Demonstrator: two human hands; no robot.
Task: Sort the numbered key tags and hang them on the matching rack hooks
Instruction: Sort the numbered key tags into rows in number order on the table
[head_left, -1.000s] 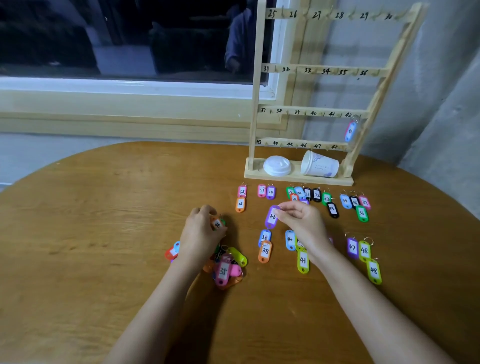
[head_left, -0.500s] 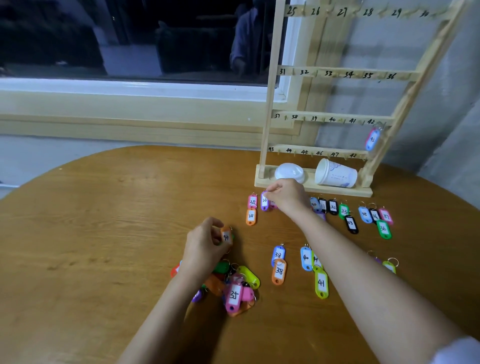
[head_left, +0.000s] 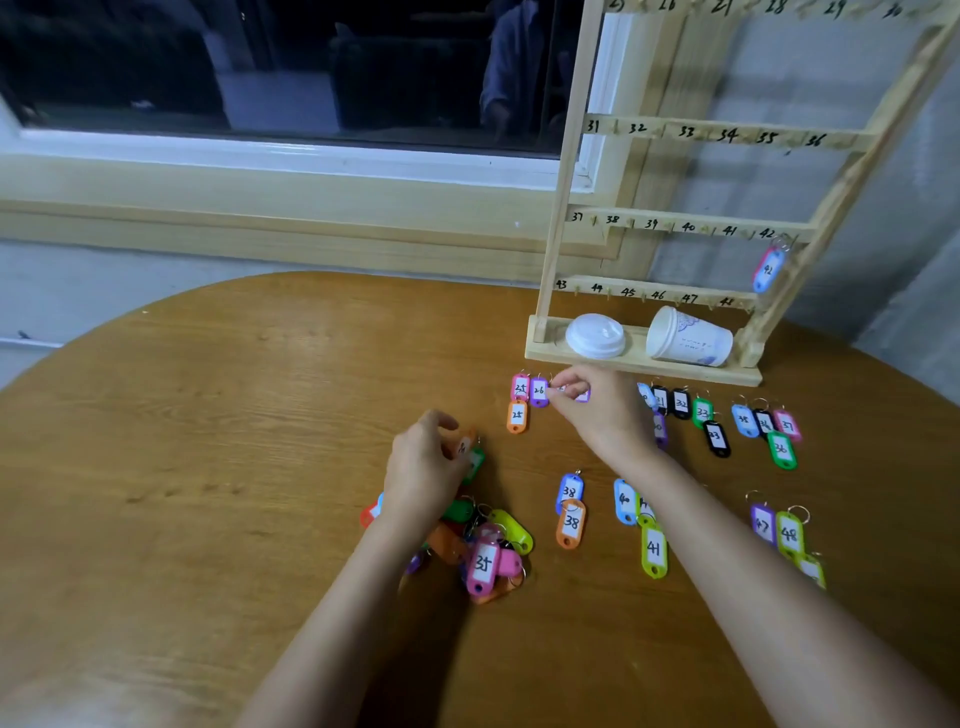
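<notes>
One orange tag (head_left: 464, 446) pinched by left hand (head_left: 423, 467) | right hand (head_left: 597, 410) touches purple tag 26 (head_left: 539, 391), grip unclear

The light is dim and warm and comes from above, inside the room. The window (head_left: 260, 62) is black and mirrors the room faintly. A soft shadow lies on the table (head_left: 182, 467) beside the left arm (head_left: 332, 623). The rack (head_left: 569, 156) leans and bends near the edge, from the wide lens. The left hand (head_left: 421, 467) and the orange tag (head_left: 462, 446) it pinches are slightly blurred.
</notes>
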